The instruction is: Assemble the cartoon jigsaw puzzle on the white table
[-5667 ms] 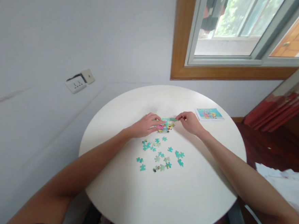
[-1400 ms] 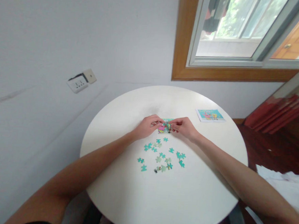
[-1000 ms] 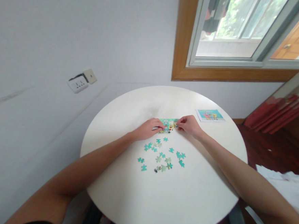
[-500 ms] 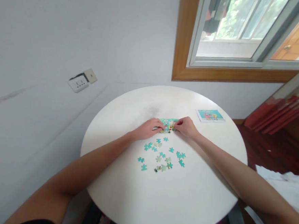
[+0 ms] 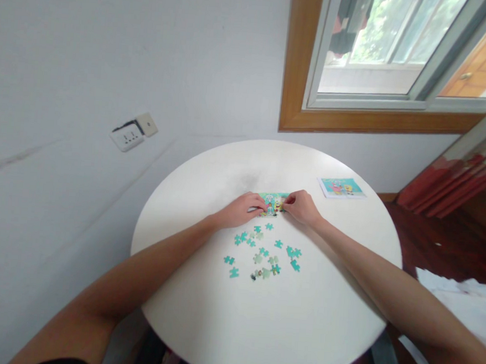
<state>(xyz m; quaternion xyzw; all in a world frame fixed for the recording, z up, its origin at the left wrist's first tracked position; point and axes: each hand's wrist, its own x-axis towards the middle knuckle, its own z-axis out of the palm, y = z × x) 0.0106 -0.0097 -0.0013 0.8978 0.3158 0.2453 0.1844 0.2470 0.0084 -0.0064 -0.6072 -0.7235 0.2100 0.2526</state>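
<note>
A partly assembled jigsaw puzzle [image 5: 271, 201] with colourful cartoon figures lies near the middle of the table. My left hand [image 5: 244, 207] rests at its left end, thumb and fingertips pressing on the puzzle's edge. At the right end, my right hand [image 5: 302, 206] has its fingers pinched together on what looks like a puzzle piece against the puzzle; the fingers mostly cover it. Closer to me, loose turquoise puzzle pieces [image 5: 291, 252] and pale ones [image 5: 258, 258] lie scattered, along with a few darker patterned pieces [image 5: 253, 276].
All this lies on a round white table [image 5: 200, 323]. A picture card [image 5: 342, 188] with a similar cartoon design lies at its right rear. Behind are a wall with a socket [image 5: 128, 135] and a wood-framed window [image 5: 295, 119]. White papers [image 5: 459, 302] sit at right.
Almost nothing differs. Both hands stay at the two ends of the puzzle, and the loose pieces lie where they were.
</note>
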